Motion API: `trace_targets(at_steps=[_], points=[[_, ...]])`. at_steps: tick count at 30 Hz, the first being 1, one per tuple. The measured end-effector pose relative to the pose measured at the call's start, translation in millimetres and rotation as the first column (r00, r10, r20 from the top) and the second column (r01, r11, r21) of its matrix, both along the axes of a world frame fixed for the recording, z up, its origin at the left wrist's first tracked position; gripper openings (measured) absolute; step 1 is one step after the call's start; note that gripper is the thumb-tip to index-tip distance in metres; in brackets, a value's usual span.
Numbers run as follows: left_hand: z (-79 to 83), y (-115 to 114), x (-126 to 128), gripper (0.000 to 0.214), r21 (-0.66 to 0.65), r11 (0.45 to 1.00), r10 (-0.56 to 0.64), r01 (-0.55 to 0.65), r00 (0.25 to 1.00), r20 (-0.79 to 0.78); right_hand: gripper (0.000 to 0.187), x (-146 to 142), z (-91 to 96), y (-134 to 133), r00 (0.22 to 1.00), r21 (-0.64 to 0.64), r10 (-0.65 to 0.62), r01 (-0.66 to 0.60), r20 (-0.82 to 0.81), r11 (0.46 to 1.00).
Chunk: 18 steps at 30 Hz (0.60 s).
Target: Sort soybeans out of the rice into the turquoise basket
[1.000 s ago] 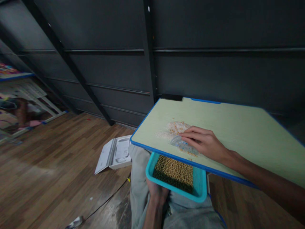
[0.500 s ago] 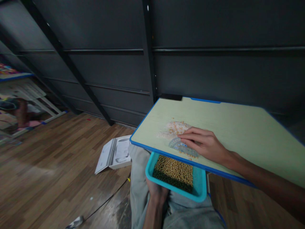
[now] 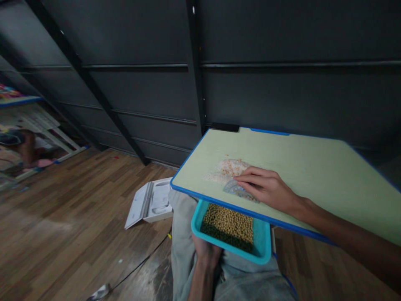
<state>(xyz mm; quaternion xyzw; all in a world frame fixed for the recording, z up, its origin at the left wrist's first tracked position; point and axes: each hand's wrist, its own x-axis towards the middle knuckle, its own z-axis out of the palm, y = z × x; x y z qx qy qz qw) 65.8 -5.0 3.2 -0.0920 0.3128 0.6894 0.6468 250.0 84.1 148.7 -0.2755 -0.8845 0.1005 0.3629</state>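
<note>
My right hand pinches a clear, half-round protractor that lies on the pale green tabletop. Just beyond it is a spread of white rice-like grains with several yellow beans among them. Below the table's front edge, my left hand grips a turquoise tray from underneath, its fingers mostly hidden. Inside the tray are yellow-tan beans, with dark green beans along the near side. The tabletop covers the tray's far side.
Blue edging runs round the table, and a dark wall rises behind. An open white box lies on the wooden floor beside a black cable. At far left, a person's leg shows beneath another table.
The few yellow beans between the protractor and the table's front edge are gone from there. The protractor has shifted very slightly away from that edge; my left hand and the tray stay put.
</note>
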Motion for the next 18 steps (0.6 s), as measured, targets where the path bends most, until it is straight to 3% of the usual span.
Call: trace_targets(at_steps=[12, 18], points=[[-2.9, 0.5, -0.6, 0.034, 0.018, 1.0, 0.014, -0.014, 1.0, -0.002, 0.024, 5.2, 4.0, 3.7, 0.994, 0.055, -0.1, 0.102, -0.039, 0.993], [1.6, -0.1, -0.4, 0.035, 0.031, 0.999, -0.012, 0.011, 1.0, 0.019, 0.025, 4.8, 2.3, 3.5, 0.997, 0.03, -0.073, 0.073, 0.001, 0.997]])
